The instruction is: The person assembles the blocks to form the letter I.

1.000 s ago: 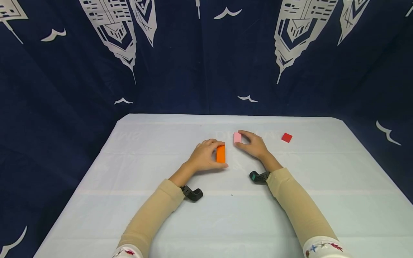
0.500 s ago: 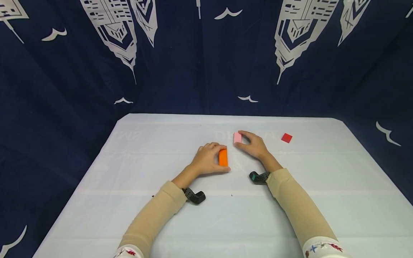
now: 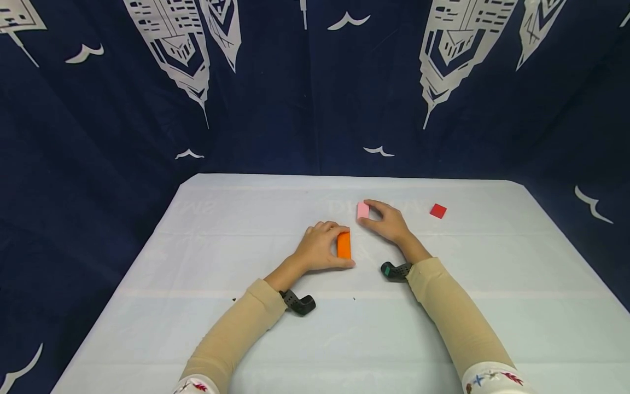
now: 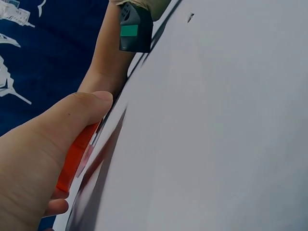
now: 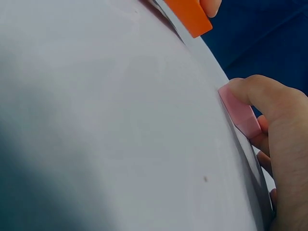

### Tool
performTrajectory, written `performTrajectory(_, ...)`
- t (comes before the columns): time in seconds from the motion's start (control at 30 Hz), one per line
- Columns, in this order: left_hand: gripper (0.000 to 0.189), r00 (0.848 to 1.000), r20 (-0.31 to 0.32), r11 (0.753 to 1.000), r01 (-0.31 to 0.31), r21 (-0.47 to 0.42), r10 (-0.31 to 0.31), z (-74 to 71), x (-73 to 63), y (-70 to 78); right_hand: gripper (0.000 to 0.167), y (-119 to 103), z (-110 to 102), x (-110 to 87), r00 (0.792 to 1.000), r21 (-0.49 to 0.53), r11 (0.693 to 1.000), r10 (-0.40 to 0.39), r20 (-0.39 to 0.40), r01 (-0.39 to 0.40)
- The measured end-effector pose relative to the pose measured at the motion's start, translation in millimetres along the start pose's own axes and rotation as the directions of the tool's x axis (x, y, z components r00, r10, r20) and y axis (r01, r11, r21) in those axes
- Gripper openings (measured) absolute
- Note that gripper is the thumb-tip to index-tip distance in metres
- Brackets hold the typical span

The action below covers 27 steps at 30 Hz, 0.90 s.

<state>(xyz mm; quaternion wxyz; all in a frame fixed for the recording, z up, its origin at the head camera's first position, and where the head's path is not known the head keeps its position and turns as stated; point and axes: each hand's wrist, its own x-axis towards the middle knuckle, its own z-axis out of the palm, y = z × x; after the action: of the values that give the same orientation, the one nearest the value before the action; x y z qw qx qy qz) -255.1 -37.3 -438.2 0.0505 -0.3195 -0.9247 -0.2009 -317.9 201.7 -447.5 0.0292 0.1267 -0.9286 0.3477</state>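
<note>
Now shifted rightward, left grip (image 3: 319,248) holds orange block (image 3: 344,245); right grip (image 3: 389,223) pinches pink block (image 3: 362,210).

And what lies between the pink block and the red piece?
In the head view, the right hand, pinching the pink block, comes first; beyond it there is only white tabletop with faint markings up to the red piece.

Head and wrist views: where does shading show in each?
Left wrist: a dark, slanting shadow on the white tabletop by the orange rectangular block; right wrist: a broad, soft-edged dark patch at lower left, away from the pink rectangular block; head: faint shadow below the left hand.
</note>
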Motion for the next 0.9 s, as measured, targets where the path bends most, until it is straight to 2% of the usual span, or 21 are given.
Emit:
performTrajectory(0.27,0.082,1.000,0.014,1.000,-0.015,0.004,0.015,3.3,-2.8,2.4,0.065,1.1,-0.1,-0.1,1.000,0.003,1.000,0.003,0.004,-0.003)
performTrajectory(0.9,0.080,1.000,0.024,0.999,-0.009,0.034,0.008,6.6,-8.3,3.3,0.065,0.0,-0.5,-1.5,1.000,0.001,1.000,-0.004,-0.003,0.004)
